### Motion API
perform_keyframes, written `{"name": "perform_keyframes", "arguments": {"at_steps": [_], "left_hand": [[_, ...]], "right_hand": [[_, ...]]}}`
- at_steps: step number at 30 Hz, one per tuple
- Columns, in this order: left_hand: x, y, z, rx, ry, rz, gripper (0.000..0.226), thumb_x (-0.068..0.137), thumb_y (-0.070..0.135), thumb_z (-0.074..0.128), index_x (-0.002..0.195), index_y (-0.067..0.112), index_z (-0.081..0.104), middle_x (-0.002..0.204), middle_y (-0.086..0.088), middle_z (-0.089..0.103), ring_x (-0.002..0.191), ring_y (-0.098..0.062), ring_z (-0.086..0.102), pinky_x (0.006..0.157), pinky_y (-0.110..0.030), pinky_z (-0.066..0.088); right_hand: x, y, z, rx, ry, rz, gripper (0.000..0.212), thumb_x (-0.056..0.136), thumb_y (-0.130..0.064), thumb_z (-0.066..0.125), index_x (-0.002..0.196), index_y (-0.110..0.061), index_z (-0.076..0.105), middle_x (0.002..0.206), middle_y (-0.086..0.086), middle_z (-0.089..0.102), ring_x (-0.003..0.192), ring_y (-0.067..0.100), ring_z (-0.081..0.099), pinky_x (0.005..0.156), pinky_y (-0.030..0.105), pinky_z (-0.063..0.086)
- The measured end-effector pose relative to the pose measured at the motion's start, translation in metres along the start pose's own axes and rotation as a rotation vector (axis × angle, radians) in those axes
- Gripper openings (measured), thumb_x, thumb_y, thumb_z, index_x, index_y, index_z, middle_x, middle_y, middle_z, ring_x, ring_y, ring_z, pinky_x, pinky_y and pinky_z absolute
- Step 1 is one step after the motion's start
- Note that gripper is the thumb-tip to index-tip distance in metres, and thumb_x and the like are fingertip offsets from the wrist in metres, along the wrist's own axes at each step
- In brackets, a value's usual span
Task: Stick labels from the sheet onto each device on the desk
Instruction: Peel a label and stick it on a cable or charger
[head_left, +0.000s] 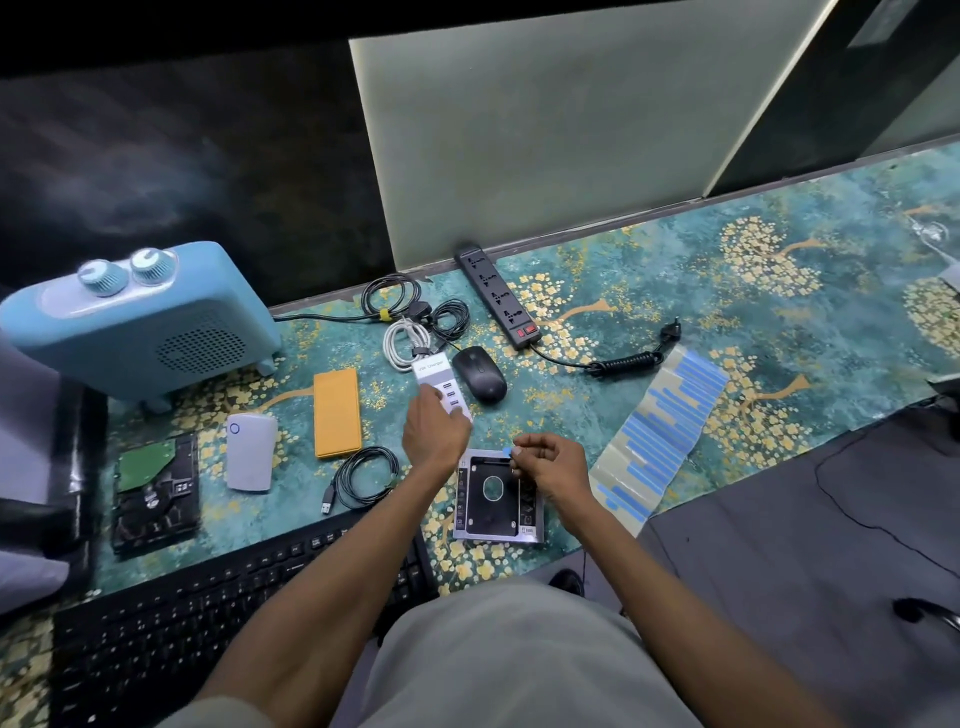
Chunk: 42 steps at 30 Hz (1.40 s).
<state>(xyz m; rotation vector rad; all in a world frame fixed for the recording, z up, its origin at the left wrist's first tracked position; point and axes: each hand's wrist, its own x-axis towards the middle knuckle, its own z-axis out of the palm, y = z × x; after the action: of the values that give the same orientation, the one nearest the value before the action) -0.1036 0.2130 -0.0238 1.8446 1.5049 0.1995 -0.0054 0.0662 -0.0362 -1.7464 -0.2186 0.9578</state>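
Note:
My left hand (435, 434) grips the near end of a white USB charger (435, 375) lying in the middle of the patterned desk. My right hand (548, 464) pinches a small blue label (508, 452) between its fingertips, just right of the charger and above the far edge of a silver drive caddy (497, 501). The label sheet (657, 434), with several blue strips on it, lies to the right. A black mouse (480, 380), orange power bank (337, 413), white adapter (250, 451), hard drive (156, 488), power strip (497, 296) and blue heater (137, 322) lie around.
A black keyboard (218, 597) lies along the near edge on the left. Coiled cables (405, 312) sit behind the charger and another black cable (363, 475) lies left of my left forearm. A frosted panel (545, 135) stands at the back. The desk edge drops to grey floor (805, 519) at the right.

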Motion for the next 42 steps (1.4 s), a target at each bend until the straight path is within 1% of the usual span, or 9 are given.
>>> {"name": "perform_keyframes", "arguments": {"at_steps": [5, 9, 15, 19, 23, 27, 32, 36, 42], "left_hand": [[0.023, 0.01, -0.007, 0.253, -0.073, -0.122, 0.108, 0.08, 0.061, 0.072, 0.15, 0.0, 0.017, 0.142, -0.024, 0.037, 0.116, -0.04, 0.057, 0.078, -0.04, 0.048], [0.041, 0.015, -0.009, 0.258, -0.124, -0.116, 0.129, 0.072, 0.065, 0.077, 0.154, -0.005, 0.006, 0.142, -0.028, 0.038, 0.116, -0.041, 0.057, 0.073, -0.038, 0.042], [0.053, 0.009, -0.017, -0.008, -0.116, -0.157, 0.112, 0.07, 0.051, 0.083, 0.146, -0.007, 0.025, 0.13, -0.024, 0.056, 0.115, -0.042, 0.059, 0.082, -0.041, 0.052], [0.045, -0.01, -0.035, -0.839, -0.33, -0.478, 0.066, 0.056, 0.012, 0.061, 0.12, -0.002, 0.054, 0.088, -0.016, 0.062, 0.07, -0.033, 0.063, 0.058, -0.038, 0.056], [0.017, -0.027, -0.042, -1.228, -0.434, -0.534, 0.036, 0.079, -0.001, 0.037, 0.107, -0.006, 0.058, 0.088, -0.015, 0.058, 0.072, -0.028, 0.058, 0.06, -0.032, 0.053], [0.001, -0.046, -0.046, -1.266, -0.388, -0.513, 0.027, 0.094, 0.016, 0.043, 0.101, 0.001, 0.064, 0.089, -0.015, 0.062, 0.071, -0.028, 0.056, 0.063, -0.032, 0.047], [-0.006, -0.053, -0.05, -1.316, -0.443, -0.429, 0.067, 0.099, 0.067, 0.031, 0.111, 0.012, 0.067, 0.088, -0.016, 0.066, 0.072, -0.03, 0.059, 0.072, -0.038, 0.045], [-0.009, -0.057, -0.047, -1.255, -0.416, -0.435, 0.065, 0.101, 0.064, 0.027, 0.116, 0.014, 0.065, 0.091, -0.013, 0.067, 0.07, -0.027, 0.061, 0.066, -0.033, 0.045], [0.0, -0.034, -0.034, -0.666, -0.202, -0.289, 0.054, 0.107, 0.043, 0.033, 0.151, 0.012, 0.03, 0.146, -0.016, 0.045, 0.117, -0.033, 0.052, 0.087, -0.043, 0.049]], "right_hand": [[0.001, -0.003, -0.005, -0.023, -0.016, -0.014, 0.013, 0.088, 0.003, 0.074, 0.101, 0.001, 0.074, 0.081, 0.019, 0.074, 0.074, 0.027, 0.072, 0.077, 0.042, 0.064], [0.0, -0.007, -0.005, -0.091, -0.011, -0.048, 0.009, 0.088, 0.002, 0.074, 0.093, -0.005, 0.077, 0.084, 0.021, 0.076, 0.074, 0.029, 0.072, 0.077, 0.043, 0.064], [0.0, -0.015, -0.002, -0.097, 0.017, -0.032, 0.01, 0.09, 0.002, 0.072, 0.087, -0.007, 0.075, 0.077, 0.01, 0.071, 0.068, 0.02, 0.067, 0.065, 0.034, 0.062], [0.001, -0.021, 0.02, -0.051, -0.012, -0.006, 0.014, 0.09, -0.001, 0.074, 0.083, -0.013, 0.076, 0.078, 0.011, 0.071, 0.072, 0.023, 0.067, 0.07, 0.039, 0.062], [-0.003, -0.04, 0.05, 0.045, -0.123, 0.0, 0.005, 0.089, -0.001, 0.075, 0.094, 0.001, 0.075, 0.075, 0.011, 0.07, 0.064, 0.018, 0.064, 0.062, 0.027, 0.061], [-0.006, -0.045, 0.075, 0.047, -0.226, 0.012, 0.013, 0.085, 0.001, 0.077, 0.096, 0.008, 0.073, 0.077, 0.013, 0.071, 0.061, 0.017, 0.064, 0.06, 0.025, 0.06], [-0.006, -0.045, 0.085, 0.027, -0.271, 0.022, 0.011, 0.081, 0.002, 0.08, 0.089, 0.002, 0.072, 0.087, 0.021, 0.076, 0.062, 0.021, 0.068, 0.058, 0.026, 0.058], [-0.003, -0.045, 0.083, 0.024, -0.268, 0.029, 0.011, 0.083, 0.003, 0.078, 0.092, 0.006, 0.074, 0.081, 0.017, 0.074, 0.065, 0.021, 0.066, 0.059, 0.025, 0.058], [-0.007, -0.042, 0.076, 0.044, -0.268, 0.012, 0.006, 0.086, 0.004, 0.074, 0.09, 0.0, 0.075, 0.075, 0.012, 0.07, 0.064, 0.019, 0.064, 0.061, 0.025, 0.059]]}}
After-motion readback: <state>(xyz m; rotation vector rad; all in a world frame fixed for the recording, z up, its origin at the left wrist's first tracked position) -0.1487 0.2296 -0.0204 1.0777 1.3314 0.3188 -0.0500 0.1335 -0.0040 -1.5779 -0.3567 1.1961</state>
